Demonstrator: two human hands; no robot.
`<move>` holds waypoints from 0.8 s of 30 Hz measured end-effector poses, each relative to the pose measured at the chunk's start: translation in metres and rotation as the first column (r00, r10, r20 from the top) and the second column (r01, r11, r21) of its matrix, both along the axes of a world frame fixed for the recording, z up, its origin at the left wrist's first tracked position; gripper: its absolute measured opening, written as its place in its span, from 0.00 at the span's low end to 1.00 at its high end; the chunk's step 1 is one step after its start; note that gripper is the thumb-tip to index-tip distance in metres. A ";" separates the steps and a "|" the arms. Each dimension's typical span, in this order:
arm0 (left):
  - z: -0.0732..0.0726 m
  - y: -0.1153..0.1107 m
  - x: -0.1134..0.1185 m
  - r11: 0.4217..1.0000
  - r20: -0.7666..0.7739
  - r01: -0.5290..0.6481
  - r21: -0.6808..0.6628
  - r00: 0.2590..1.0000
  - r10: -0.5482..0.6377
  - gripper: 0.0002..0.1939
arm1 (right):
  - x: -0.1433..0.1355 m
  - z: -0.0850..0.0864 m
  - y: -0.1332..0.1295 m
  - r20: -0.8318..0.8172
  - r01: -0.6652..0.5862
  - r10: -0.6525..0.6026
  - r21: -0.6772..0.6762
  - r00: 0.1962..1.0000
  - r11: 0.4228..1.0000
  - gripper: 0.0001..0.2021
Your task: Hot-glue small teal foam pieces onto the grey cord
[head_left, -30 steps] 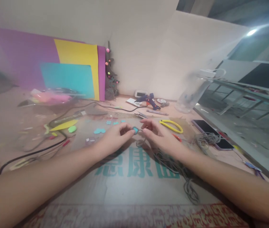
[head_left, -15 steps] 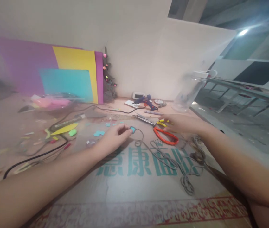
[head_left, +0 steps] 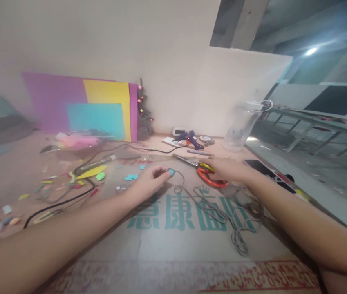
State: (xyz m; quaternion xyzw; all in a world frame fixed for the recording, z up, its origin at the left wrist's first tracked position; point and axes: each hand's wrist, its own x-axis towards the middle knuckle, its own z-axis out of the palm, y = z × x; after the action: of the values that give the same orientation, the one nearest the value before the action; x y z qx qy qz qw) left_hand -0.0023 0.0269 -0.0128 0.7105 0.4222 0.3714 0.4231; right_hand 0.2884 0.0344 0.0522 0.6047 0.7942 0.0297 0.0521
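Observation:
My left hand (head_left: pixel 154 181) pinches a small teal piece (head_left: pixel 171 172) between thumb and fingertips. A thin grey cord (head_left: pixel 182 183) runs from this piece and lies in loops across the printed sack-like mat. My right hand (head_left: pixel 222 168) is on the handles of the scissors (head_left: pixel 202 169), its fingers curled about them and partly hidden. The scissors lie with their blades pointing left and away from me; the handles show red and yellow. Teal cut-out shapes (head_left: pixel 131 177) lie left of my left hand.
A dark blue glue gun (head_left: pixel 189 139) stands at the back, its black cable running left. Coloured sheets (head_left: pixel 50 102) lean on the wall. A clear plastic jug (head_left: pixel 241 128) and a phone-like dark slab (head_left: pixel 267 173) are at right. Scraps and a yellow leaf shape (head_left: pixel 92 172) litter the left.
My right hand has moved slightly left and closed over the scissors' handles. My left hand keeps its pinch on the teal piece. The view has tilted a little upward.

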 end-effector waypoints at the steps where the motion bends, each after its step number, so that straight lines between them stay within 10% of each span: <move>1: 0.001 0.000 0.000 1.000 0.005 -0.003 -0.009 1.000 0.003 0.17 | -0.002 -0.003 0.000 0.020 0.007 -0.007 -0.007 1.000 1.000 0.30; 15: 0.043 -0.001 -0.013 0.996 0.038 0.041 -0.077 0.999 -0.038 0.21 | -0.004 -0.006 0.004 -0.418 0.004 0.146 0.338 0.897 0.941 0.29; 24: 0.087 -0.008 -0.031 0.999 0.152 -0.031 0.028 0.988 0.027 0.20 | 0.006 0.001 0.006 -0.268 -0.189 0.440 0.631 0.857 0.752 0.25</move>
State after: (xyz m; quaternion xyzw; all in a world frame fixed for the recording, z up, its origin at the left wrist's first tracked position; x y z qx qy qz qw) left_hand -0.0330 0.0186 0.0746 0.6803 0.3935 0.4366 0.4379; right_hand 0.2940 0.0407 0.0536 0.4376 0.8310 0.1563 -0.3057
